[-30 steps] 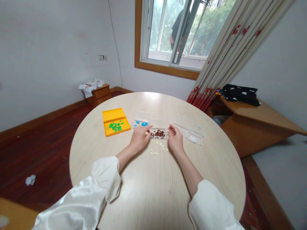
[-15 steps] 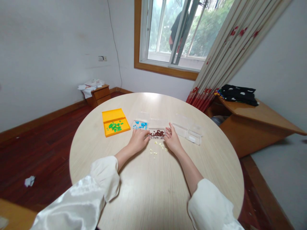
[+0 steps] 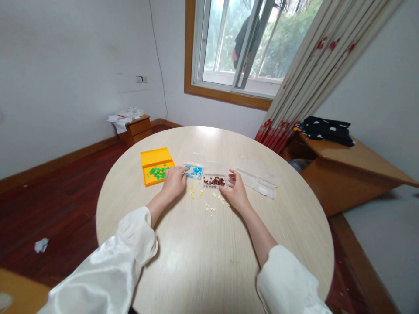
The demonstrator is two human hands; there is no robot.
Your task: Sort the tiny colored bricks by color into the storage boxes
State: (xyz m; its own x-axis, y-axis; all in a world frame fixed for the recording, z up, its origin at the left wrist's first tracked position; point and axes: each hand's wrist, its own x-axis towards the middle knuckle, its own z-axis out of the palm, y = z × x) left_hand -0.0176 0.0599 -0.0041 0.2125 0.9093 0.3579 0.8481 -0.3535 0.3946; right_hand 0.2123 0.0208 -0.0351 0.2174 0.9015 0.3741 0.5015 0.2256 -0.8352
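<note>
My left hand (image 3: 174, 182) is between the yellow case (image 3: 156, 155) of green pieces (image 3: 158, 172) and the clear box (image 3: 194, 177) of blue pieces (image 3: 197, 170). Its fingertips reach the blue box's left edge; whether they pinch anything is too small to tell. My right hand (image 3: 236, 190) has its fingers apart at the right side of the clear box (image 3: 214, 187) of dark red pieces (image 3: 216, 181), its thumb near the front corner. Yellow pieces (image 3: 191, 192) and pale pieces (image 3: 211, 209) lie loose in front of the boxes.
Right of my right hand lies an opened clear case (image 3: 264, 189). The round table (image 3: 209, 261) carries everything. A wooden desk with dark cloth (image 3: 327, 130) stands at the right, a small cabinet (image 3: 139, 127) at the back left.
My left hand has moved left from the dark red box to the blue box, uncovering the yellow pieces. My right hand has barely moved.
</note>
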